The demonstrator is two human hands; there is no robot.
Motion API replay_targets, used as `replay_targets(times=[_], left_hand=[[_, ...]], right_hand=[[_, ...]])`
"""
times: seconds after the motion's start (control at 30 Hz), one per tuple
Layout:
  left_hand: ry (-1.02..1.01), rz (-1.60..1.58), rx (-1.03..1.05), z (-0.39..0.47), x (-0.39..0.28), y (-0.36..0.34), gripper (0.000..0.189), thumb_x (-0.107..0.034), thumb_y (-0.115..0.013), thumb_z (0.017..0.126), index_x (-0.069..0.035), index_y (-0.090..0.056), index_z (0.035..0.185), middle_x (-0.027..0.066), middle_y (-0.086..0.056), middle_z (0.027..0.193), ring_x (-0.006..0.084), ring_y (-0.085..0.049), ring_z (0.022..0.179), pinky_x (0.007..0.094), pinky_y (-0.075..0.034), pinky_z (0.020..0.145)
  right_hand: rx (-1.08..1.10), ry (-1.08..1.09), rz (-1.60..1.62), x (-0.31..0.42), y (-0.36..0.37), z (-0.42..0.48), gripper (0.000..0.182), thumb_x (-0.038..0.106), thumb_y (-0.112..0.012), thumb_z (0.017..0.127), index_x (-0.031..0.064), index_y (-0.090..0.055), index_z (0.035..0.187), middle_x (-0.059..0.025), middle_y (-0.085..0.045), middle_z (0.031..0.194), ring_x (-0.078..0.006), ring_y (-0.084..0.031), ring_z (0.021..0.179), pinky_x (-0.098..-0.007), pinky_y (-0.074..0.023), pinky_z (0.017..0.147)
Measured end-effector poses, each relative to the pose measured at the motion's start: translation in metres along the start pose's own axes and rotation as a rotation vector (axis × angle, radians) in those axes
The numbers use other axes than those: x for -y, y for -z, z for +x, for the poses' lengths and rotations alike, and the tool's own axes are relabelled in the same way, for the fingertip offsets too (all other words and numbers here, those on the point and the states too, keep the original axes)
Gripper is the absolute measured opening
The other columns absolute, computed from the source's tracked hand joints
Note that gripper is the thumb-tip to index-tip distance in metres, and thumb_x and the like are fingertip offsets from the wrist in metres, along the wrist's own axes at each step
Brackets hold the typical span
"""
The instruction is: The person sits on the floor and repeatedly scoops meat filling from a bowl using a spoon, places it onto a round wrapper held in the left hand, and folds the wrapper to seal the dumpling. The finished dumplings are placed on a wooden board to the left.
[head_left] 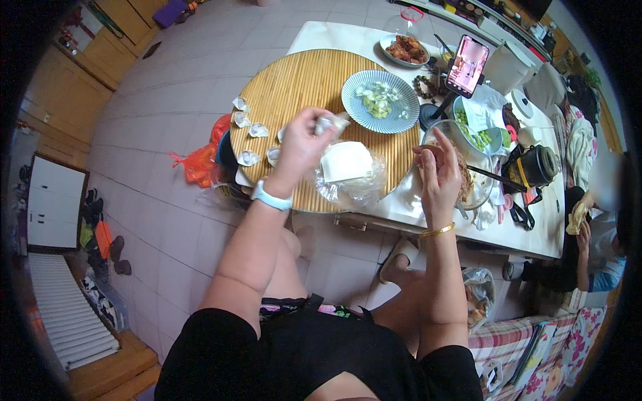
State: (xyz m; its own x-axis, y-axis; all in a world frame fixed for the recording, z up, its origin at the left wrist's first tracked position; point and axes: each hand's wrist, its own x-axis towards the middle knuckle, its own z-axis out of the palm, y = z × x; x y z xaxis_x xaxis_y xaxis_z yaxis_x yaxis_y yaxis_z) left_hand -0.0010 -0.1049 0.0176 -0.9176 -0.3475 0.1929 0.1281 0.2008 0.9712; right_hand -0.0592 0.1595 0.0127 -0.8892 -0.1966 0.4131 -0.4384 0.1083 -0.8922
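My left hand (311, 143) holds a folded wonton (329, 124), slightly blurred, over the round bamboo-slat board (306, 75). Below it, a stack of square white wrappers (347, 161) lies on a clear plastic bag (368, 188). Several shaped wontons (258, 130) rest along the board's left side, one partly hidden by my left hand. My right hand (440, 175) is raised with its fingers apart, in front of a glass bowl (484, 193) of minced filling (465, 188). I see nothing held in it. Dark chopsticks (496, 178) lean across that bowl.
A striped blue bowl (353, 108) of chopped scallion stands on the board. Near it are a phone (467, 65) on a stand, a dish of browned food (407, 50), a bowl of green beans (479, 135) and a dark jar (534, 165). Another person (602, 250) sits at right.
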Motion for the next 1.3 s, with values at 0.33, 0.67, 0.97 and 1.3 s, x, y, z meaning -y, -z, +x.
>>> replay_targets(times=[0.33, 0.67, 0.97, 1.3], left_hand=[[0.119, 0.965, 0.090, 0.109, 0.069, 0.158, 0.023, -0.013, -0.068, 0.083, -0.003, -0.072, 0.103, 0.0186, -0.073, 0.093, 0.0309, -0.072, 0.090, 0.0390, -0.055, 0.080], [0.120, 1.373, 0.356, 0.125, 0.103, 0.176, 0.033, -0.010, -0.065, 0.082, -0.011, -0.070, 0.114, 0.0181, -0.069, 0.116, 0.0346, -0.066, 0.107, 0.0447, -0.053, 0.090], [-0.064, 1.225, -0.016, 0.089, 0.070, 0.150, 0.035, -0.015, -0.064, 0.090, -0.009, -0.064, 0.125, 0.0186, -0.068, 0.116, 0.0384, -0.066, 0.102, 0.0479, -0.053, 0.090], [-0.533, 0.864, 0.429, -0.023, -0.001, -0.018, 0.029, -0.011, -0.079, 0.075, -0.004, -0.065, 0.099, 0.0126, -0.064, 0.096, 0.0312, -0.065, 0.090, 0.0410, -0.053, 0.079]], right_hand=[[0.075, 0.043, -0.237, 0.005, 0.016, -0.002, 0.038, 0.008, -0.066, 0.096, 0.0035, -0.059, 0.133, -0.0106, -0.072, 0.094, -0.0164, -0.070, 0.083, -0.0312, -0.0558, 0.077], [0.044, 0.102, -0.408, 0.006, 0.033, -0.002, 0.034, 0.007, -0.067, 0.093, 0.0042, -0.064, 0.126, -0.0121, -0.072, 0.092, -0.0207, -0.071, 0.081, -0.0328, -0.0557, 0.074], [-0.205, 0.102, -0.411, 0.020, 0.080, 0.009, 0.024, 0.007, -0.067, 0.094, 0.0023, -0.068, 0.118, -0.0117, -0.074, 0.094, -0.0163, -0.072, 0.083, -0.0293, -0.0553, 0.076], [-0.259, 0.193, -0.458, 0.020, 0.106, 0.000, 0.014, 0.006, -0.067, 0.092, 0.0015, -0.073, 0.104, -0.0125, -0.074, 0.095, -0.0226, -0.071, 0.084, -0.0331, -0.0552, 0.076]])
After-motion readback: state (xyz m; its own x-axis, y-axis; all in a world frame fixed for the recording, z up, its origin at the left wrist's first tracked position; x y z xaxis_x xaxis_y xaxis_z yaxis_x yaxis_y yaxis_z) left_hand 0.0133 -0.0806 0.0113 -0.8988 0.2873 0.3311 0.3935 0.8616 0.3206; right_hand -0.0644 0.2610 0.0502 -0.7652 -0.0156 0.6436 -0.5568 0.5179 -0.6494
